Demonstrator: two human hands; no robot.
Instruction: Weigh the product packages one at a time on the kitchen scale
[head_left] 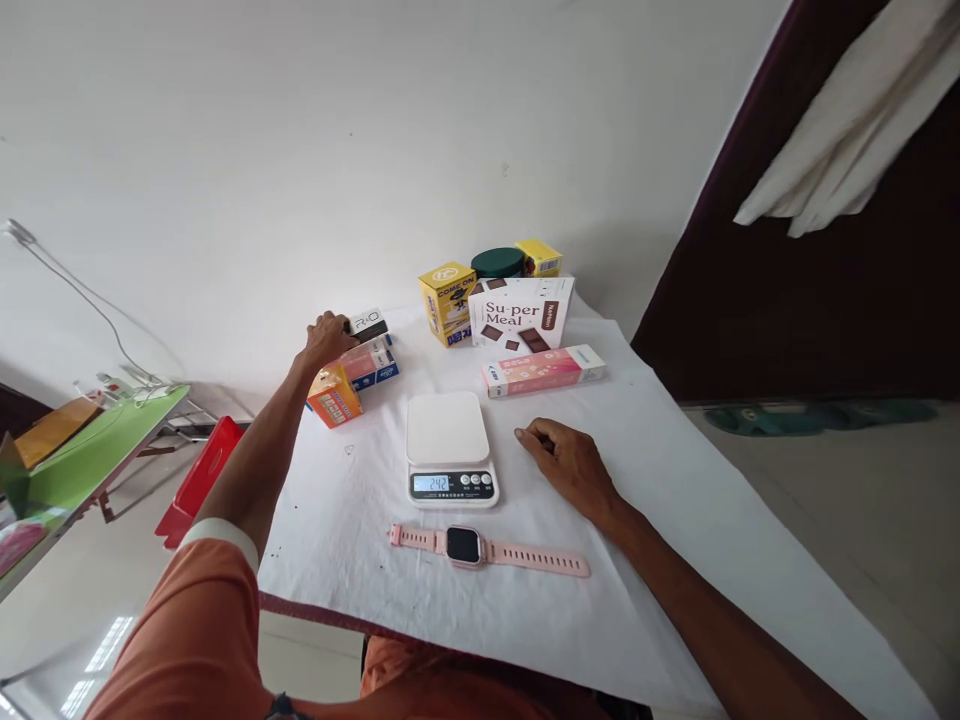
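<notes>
My left hand (328, 339) reaches to the far left of the table and closes over a small stack of boxes: a black-and-white box (370, 323), a pale blue-and-white box (371, 364) and an orange box (334, 397). Which box it grips is hidden. My right hand (564, 458) rests on the white cloth, fingers curled loosely, just right of a white kitchen scale (448, 446) whose display is lit. Below the scale a pink smartwatch (480, 547) lies flat, straps stretched out.
At the back stand a yellow box (446, 303), a white "Super Meal" box (521, 312), a dark green lidded jar (498, 262) and a small yellow box (539, 257). A long pink box (543, 369) lies before them. A green table (90, 450) and red object (199, 478) sit left.
</notes>
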